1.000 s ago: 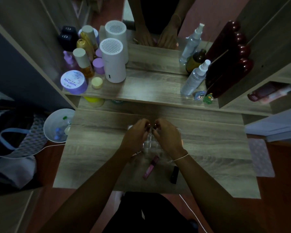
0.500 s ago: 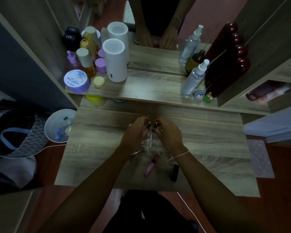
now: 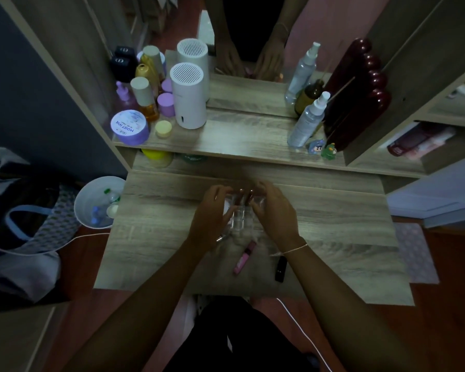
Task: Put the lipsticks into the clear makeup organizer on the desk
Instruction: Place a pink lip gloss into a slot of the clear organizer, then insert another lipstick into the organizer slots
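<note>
head view – both hands [image 3: 212,213] [image 3: 275,210] cupped around clear organizer [image 3: 240,216]

"MOIST HYA" on purple jar [image 3: 129,127]

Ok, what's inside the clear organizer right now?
Between the left hand and right hand, the clear organizer shows see-through compartments; dark-tipped sticks seem to stand at its far edge. Both hands hide its sides. A pink lipstick and black lipstick lie outside.

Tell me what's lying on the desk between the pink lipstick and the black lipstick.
Nothing: in the head view, the strip of desk between the pink lipstick and the black lipstick is bare wood. The right hand is farther back, at the clear organizer.
</note>
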{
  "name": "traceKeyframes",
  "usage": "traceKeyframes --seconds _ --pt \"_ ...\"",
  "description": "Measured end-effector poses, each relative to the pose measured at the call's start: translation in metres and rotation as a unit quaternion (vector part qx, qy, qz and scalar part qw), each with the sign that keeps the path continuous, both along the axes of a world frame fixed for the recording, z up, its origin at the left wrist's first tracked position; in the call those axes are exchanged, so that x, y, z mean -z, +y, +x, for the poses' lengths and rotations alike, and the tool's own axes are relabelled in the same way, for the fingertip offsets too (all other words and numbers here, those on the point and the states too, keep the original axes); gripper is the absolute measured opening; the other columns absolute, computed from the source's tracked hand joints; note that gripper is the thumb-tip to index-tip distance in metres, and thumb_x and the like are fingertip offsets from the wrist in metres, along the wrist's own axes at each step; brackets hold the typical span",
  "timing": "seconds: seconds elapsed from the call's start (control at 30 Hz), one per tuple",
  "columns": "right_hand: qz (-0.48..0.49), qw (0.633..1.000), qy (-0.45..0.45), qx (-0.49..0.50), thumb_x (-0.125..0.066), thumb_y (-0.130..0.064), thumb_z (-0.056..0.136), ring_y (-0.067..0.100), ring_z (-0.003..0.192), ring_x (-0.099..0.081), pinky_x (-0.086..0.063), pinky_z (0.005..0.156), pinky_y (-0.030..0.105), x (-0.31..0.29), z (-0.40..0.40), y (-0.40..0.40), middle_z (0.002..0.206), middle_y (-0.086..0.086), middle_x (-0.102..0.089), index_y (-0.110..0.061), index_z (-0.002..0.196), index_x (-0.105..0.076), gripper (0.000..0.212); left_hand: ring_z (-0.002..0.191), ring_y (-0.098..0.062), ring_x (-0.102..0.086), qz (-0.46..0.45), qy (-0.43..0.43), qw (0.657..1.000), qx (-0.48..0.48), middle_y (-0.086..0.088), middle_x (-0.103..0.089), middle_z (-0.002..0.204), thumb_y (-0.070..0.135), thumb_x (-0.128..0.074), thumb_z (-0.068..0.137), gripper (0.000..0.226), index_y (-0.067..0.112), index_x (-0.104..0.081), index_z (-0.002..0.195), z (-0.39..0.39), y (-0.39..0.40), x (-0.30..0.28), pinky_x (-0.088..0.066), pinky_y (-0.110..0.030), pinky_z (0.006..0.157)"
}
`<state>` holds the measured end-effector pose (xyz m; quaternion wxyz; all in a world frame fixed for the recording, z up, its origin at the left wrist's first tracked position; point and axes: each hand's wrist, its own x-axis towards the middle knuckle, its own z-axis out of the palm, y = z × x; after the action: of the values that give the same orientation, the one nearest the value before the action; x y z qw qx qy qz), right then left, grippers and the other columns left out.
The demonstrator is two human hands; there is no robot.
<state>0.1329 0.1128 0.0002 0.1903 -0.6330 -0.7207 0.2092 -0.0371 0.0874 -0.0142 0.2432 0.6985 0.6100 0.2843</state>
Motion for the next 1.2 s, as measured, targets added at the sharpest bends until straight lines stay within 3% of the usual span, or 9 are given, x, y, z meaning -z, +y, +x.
traceKeyframes --seconds 0.2,0.33,0.43,0.67,0.77,0.9,1.0,1.13,1.2 --pt "0.03 0.995 0.049 0.086 -0.062 -0.029 0.088 0.026 0.11 -0.06 -0.056 0.081 0.042 0.004 0.001 -0.045 0.128 0.007 -0.054 -0.024 0.13 -0.041 0.047 0.096 -0.034 -0.062 0.047 0.092 0.995 0.001 -0.02 -0.065 0.107 0.009 -0.08 0.071 0.034 0.004 -0.065 0.101 -0.008 -0.043 0.018 -0.051 -0.032 0.075" --pt "-0.04 0.991 0.071 0.102 -0.063 -0.024 0.088 0.028 0.103 -0.063 -0.055 0.076 0.039 0.022 -0.004 -0.075 0.125 0.01 -0.059 -0.024 0.126 -0.041 0.044 0.086 -0.034 -0.061 0.012 0.067 0.998 -0.005 -0.018 -0.065 0.1 0.021 -0.057 0.082 0.026 0.007 -0.065 0.103 -0.016 -0.067 0.032 -0.052 -0.039 0.071" --pt "-0.086 0.985 0.094 0.112 -0.064 -0.018 0.085 0.026 0.097 -0.064 -0.043 0.071 0.029 0.038 -0.014 -0.096 0.118 0.009 -0.06 -0.021 0.126 -0.045 0.045 0.084 -0.037 -0.064 0.017 0.11 0.994 0.014 -0.019 -0.067 0.099 0.023 -0.056 0.079 0.032 0.008 -0.065 0.106 -0.018 -0.085 0.043 -0.053 -0.042 0.072" --pt "-0.135 0.978 0.069 0.143 -0.061 -0.022 0.083 0.029 0.096 -0.055 -0.04 0.07 0.03 0.067 -0.034 -0.113 0.111 0.013 -0.051 -0.014 0.108 -0.045 0.031 0.104 -0.028 -0.059 -0.014 0.185 0.982 0.024 -0.006 -0.062 0.118 0.024 -0.051 0.085 0.046 0.022 -0.05 0.131 -0.018 -0.101 0.06 -0.047 -0.042 0.083" --pt "-0.132 0.983 -0.004 0.128 -0.056 -0.024 0.088 0.027 0.104 -0.049 -0.052 0.08 0.039 0.073 -0.037 -0.117 0.123 0.014 -0.045 -0.009 0.125 -0.041 0.043 0.1 -0.025 -0.059 -0.033 0.21 0.977 0.009 -0.002 -0.062 0.113 0.024 -0.048 0.084 0.046 0.027 -0.046 0.13 -0.016 -0.101 0.063 -0.049 -0.039 0.076" --pt "-0.164 0.973 0.052 0.156 -0.059 -0.009 0.084 0.039 0.103 -0.058 -0.049 0.079 0.037 0.07 -0.034 -0.12 0.13 0.022 -0.043 -0.006 0.139 -0.03 0.063 0.076 -0.026 -0.062 -0.041 0.232 0.972 0.003 -0.006 -0.065 0.094 0.013 -0.074 0.072 0.042 0.019 -0.058 0.111 -0.013 -0.097 0.063 -0.05 -0.035 0.056" --pt "-0.196 0.967 0.06 0.154 -0.059 -0.004 0.082 0.04 0.107 -0.057 -0.049 0.086 0.039 0.066 -0.031 -0.121 0.134 0.023 -0.041 -0.007 0.147 -0.02 0.075 0.069 -0.026 -0.061 -0.035 0.277 0.96 -0.007 -0.009 -0.064 0.086 0.013 -0.068 0.074 0.028 0.014 -0.059 0.1 -0.011 -0.099 0.064 -0.048 -0.032 0.051" --pt "-0.207 0.965 0.066 0.149 -0.057 -0.001 0.078 0.038 0.105 -0.056 -0.04 0.08 0.029 0.065 -0.028 -0.126 0.122 0.021 -0.048 -0.005 0.138 -0.035 0.064 0.07 -0.029 -0.059 -0.073 0.291 0.954 -0.003 -0.012 -0.062 0.085 0.014 -0.06 0.081 0.028 0.016 -0.064 0.109 -0.006 -0.103 0.058 -0.048 -0.033 0.049" --pt "-0.212 0.971 0.021 0.106 -0.056 -0.007 0.08 0.034 0.105 -0.054 -0.038 0.078 0.03 0.065 -0.027 -0.129 0.124 0.021 -0.048 -0.005 0.131 -0.043 0.052 0.078 -0.029 -0.057 -0.109 0.226 0.967 -0.038 -0.013 -0.059 0.09 0.021 -0.054 0.089 0.028 0.017 -0.06 0.116 -0.001 -0.105 0.053 -0.052 -0.041 0.059"
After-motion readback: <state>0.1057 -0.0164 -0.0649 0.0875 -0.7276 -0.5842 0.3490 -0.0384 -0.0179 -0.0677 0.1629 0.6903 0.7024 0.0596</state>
